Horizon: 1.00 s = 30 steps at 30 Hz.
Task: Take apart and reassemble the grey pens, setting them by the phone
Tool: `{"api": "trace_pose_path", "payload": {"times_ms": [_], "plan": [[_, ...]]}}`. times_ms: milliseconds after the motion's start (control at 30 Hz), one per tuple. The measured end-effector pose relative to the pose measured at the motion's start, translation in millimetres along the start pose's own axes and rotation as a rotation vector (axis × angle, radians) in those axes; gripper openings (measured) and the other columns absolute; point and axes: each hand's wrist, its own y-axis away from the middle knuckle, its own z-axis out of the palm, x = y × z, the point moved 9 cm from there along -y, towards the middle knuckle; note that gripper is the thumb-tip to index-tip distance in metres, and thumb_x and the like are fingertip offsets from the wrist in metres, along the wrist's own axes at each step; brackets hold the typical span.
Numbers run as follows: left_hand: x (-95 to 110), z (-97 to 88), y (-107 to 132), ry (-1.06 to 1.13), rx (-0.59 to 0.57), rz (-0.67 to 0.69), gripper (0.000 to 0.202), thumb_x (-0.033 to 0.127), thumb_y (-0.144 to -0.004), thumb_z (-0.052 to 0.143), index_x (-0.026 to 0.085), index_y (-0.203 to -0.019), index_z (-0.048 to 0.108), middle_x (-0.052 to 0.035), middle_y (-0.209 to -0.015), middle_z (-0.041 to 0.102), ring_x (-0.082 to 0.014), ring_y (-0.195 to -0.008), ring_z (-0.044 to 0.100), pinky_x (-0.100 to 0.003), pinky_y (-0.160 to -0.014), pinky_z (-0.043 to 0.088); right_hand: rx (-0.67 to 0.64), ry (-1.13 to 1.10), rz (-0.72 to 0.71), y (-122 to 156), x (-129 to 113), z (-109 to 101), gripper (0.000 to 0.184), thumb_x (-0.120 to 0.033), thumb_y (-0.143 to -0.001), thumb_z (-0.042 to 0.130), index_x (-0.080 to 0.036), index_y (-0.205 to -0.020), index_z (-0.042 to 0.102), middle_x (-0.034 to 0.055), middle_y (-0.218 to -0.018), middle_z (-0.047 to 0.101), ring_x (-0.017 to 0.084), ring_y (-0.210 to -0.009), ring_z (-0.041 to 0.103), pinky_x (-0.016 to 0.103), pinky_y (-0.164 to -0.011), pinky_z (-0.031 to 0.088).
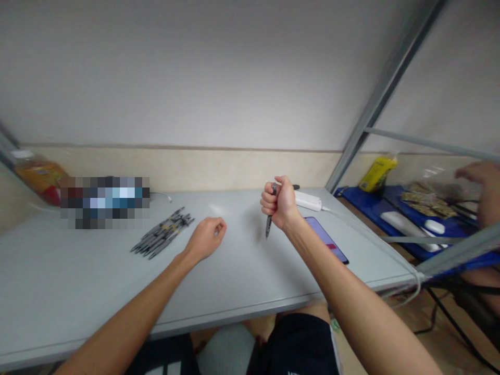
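Note:
My right hand [279, 203] is raised over the right part of the grey table [234, 281], its fingers wrapped round a dark pen [268, 227]. The pen's tip points down and shows below the fist. My left hand [205, 238] rests on the tabletop with its fingers curled in, and I see nothing in it. Just left of that hand lies a loose bundle of several dark pens [162, 234], side by side at a slant. Below and right of my right hand is a phone [326, 239] with its screen lit, partly covered by my forearm.
A white power strip [308, 201] with a cable lies behind my right hand. At the back left stands a bottle of orange liquid [41, 174] beside a blurred-out patch. Past the metal frame post [385, 96], a blue table [375, 213] holds a yellow packet [378, 173]; another person's hand [482, 177] is there.

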Motion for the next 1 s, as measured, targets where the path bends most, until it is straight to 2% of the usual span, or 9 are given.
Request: {"api": "trace_pose_path", "payload": {"times_ms": [100, 267, 433, 600, 767, 900, 1000], "plan": [[0.0, 0.3, 0.0, -0.003, -0.001, 0.002, 0.019, 0.022, -0.082, 0.044, 0.017, -0.074, 0.061, -0.0027, -0.069, 0.063, -0.0165, -0.070, 0.055, -0.028, -0.068, 0.040, 0.012, 0.004, 0.005, 0.3, 0.4, -0.2, 0.027, -0.028, -0.077, 0.031, -0.022, -0.051, 0.026, -0.0098, -0.037, 0.011, 0.007, -0.036, 0.001, 0.018, -0.031, 0.004], [-0.2, 0.3, 0.0, -0.015, -0.001, 0.005, 0.019, 0.022, -0.082, 0.045, 0.017, -0.073, 0.060, -0.0022, -0.068, 0.063, -0.0164, -0.070, 0.055, -0.028, -0.068, 0.040, 0.003, -0.004, -0.012, 1.1, -1.8, 3.1, 0.034, -0.040, -0.079, 0.031, -0.022, -0.050, 0.027, -0.0102, -0.037, 0.011, 0.006, -0.036, 0.002, 0.018, -0.031, 0.004], [-0.3, 0.2, 0.1, -0.017, -0.006, 0.002, 0.019, 0.022, -0.082, 0.044, 0.018, -0.072, 0.060, -0.0021, -0.068, 0.063, -0.0164, -0.070, 0.055, -0.028, -0.068, 0.040, 0.023, -0.003, 0.018, 1.4, 1.0, 1.9, 0.028, -0.028, -0.077, 0.030, -0.022, -0.050, 0.025, -0.0095, -0.036, 0.011, 0.007, -0.035, 0.002, 0.018, -0.031, 0.004], [1.2, 0.6, 0.1, -0.005, -0.006, 0.009, 0.020, 0.022, -0.082, 0.043, 0.017, -0.072, 0.060, -0.0022, -0.068, 0.062, -0.0164, -0.070, 0.055, -0.028, -0.068, 0.039, 0.019, -0.012, -0.010, 2.4, -1.7, 2.0, 0.035, -0.040, -0.080, 0.031, -0.022, -0.050, 0.025, -0.0102, -0.037, 0.011, 0.006, -0.035, 0.002, 0.018, -0.031, 0.004], [0.4, 1.2, 0.0, -0.007, -0.010, 0.002, 0.019, 0.022, -0.082, 0.044, 0.018, -0.072, 0.060, -0.0024, -0.068, 0.063, -0.0165, -0.070, 0.055, -0.028, -0.068, 0.040, 0.019, 0.009, 0.019, 2.9, 2.3, 3.0, 0.032, -0.032, -0.080, 0.032, -0.022, -0.050, 0.023, -0.0099, -0.036, 0.011, 0.006, -0.035, 0.002, 0.018, -0.031, 0.003], [0.6, 1.0, -0.2, -0.010, -0.009, 0.009, 0.018, 0.021, -0.081, 0.044, 0.018, -0.072, 0.060, -0.0021, -0.068, 0.063, -0.0162, -0.070, 0.056, -0.028, -0.068, 0.040, 0.005, 0.030, 0.007, 4.0, 2.9, 6.0, 0.041, -0.049, -0.081, 0.035, -0.022, -0.052, 0.025, -0.0111, -0.037, 0.011, 0.005, -0.035, 0.002, 0.017, -0.031, 0.004], [1.0, 0.9, -0.5, -0.011, -0.008, 0.015, 0.019, 0.021, -0.082, 0.044, 0.018, -0.072, 0.060, -0.0022, -0.068, 0.063, -0.0163, -0.070, 0.056, -0.028, -0.068, 0.040, 0.004, 0.022, 0.012, 3.7, 4.2, 5.6, 0.037, -0.044, -0.081, 0.033, -0.022, -0.052, 0.025, -0.0109, -0.037, 0.011, 0.005, -0.035, 0.003, 0.017, -0.031, 0.004]]}}
